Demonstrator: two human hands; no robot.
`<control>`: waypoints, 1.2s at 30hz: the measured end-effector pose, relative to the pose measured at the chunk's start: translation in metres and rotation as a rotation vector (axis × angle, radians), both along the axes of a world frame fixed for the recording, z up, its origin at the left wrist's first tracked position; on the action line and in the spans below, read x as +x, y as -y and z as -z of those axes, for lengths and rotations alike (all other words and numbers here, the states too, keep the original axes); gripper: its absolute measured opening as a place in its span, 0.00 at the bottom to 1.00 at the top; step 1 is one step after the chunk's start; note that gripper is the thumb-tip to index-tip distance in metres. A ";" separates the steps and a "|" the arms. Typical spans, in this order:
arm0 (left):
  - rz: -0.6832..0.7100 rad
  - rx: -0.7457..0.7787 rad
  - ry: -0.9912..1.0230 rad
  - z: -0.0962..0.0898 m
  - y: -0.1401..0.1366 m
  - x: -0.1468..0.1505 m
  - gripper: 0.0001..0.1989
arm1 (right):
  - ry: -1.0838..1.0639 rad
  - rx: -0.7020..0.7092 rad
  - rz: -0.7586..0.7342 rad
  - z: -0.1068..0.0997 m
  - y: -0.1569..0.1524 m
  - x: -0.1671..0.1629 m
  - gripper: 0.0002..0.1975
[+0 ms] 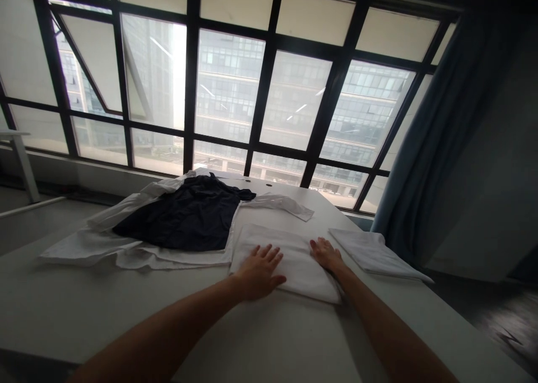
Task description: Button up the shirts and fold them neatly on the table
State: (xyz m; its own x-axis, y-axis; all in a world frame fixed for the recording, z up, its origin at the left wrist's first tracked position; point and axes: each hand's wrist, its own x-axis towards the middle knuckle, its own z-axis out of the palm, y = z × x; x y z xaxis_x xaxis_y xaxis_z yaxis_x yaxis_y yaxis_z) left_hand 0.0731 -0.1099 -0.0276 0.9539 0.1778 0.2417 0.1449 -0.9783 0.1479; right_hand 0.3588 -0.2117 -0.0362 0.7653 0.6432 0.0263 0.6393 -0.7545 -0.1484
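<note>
A black-framed window (227,86) fills the upper part of the frame, one pane tilted outward at upper left. A white table (239,344) spans the lower part. A blue-grey curtain (437,125) hangs at upper right. A white garment (155,258) lies spread left of centre, creased, one sleeve reaching towards centre; a dark garment (189,215) rests on top of it. The folded white cloth (300,273) lies flat at lower centre, beneath both hands. A second folded cloth (374,251) lies right of centre, near the table's edge. The left hand (258,272) rests palm down on the cloth's left part, fingers spread apart. The right hand (327,254) lies at its right edge, fingers extended, unclenched.
</note>
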 end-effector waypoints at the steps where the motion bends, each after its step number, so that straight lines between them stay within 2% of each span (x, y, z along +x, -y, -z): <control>1: 0.038 0.002 -0.010 0.002 0.005 0.001 0.33 | 0.030 0.011 0.003 -0.002 -0.001 -0.008 0.34; 3: 0.064 -0.002 -0.041 0.005 0.009 0.003 0.32 | 0.071 0.019 -0.057 -0.005 -0.001 -0.031 0.34; 7: 0.070 -0.009 -0.064 0.007 0.006 0.004 0.33 | 0.067 -0.011 -0.373 -0.003 0.010 -0.083 0.36; 9: 0.066 -0.012 -0.071 0.008 0.003 0.003 0.33 | 0.074 -0.017 -0.424 -0.001 0.020 -0.097 0.37; 12: 0.024 -0.026 -0.094 0.007 0.001 0.001 0.33 | 0.057 -0.034 -0.382 0.000 0.034 -0.095 0.38; 20: -0.194 -0.084 -0.137 0.000 -0.018 -0.008 0.33 | -0.056 -0.022 -0.213 0.004 0.058 -0.056 0.36; 23: -0.264 -0.098 -0.135 0.001 -0.028 -0.012 0.33 | -0.041 -0.035 -0.197 0.002 0.062 -0.057 0.37; 25: -0.278 -0.094 -0.112 0.002 -0.031 -0.014 0.32 | 0.045 -0.041 -0.190 -0.001 0.063 -0.066 0.36; 28: -0.276 -0.077 -0.085 0.001 -0.029 -0.015 0.31 | 0.178 -0.031 -0.266 -0.002 0.062 -0.093 0.35; 32: -0.291 -0.020 -0.030 -0.007 -0.017 -0.016 0.27 | 0.078 -0.051 -0.470 -0.001 0.061 -0.122 0.37; 34: -0.298 0.028 -0.009 -0.014 -0.009 -0.017 0.25 | 0.059 -0.058 -0.562 -0.004 0.063 -0.118 0.36; 36: -0.295 0.063 -0.001 -0.022 -0.001 -0.018 0.24 | 0.060 -0.071 -0.657 -0.011 0.067 -0.099 0.35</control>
State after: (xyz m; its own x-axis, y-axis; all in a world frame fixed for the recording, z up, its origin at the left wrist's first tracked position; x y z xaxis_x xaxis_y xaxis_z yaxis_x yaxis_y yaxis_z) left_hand 0.0556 -0.1094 -0.0052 0.8635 0.4322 0.2599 0.4247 -0.9011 0.0874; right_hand 0.2599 -0.2782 -0.0253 0.2119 0.9773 -0.0028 0.9754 -0.2117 -0.0622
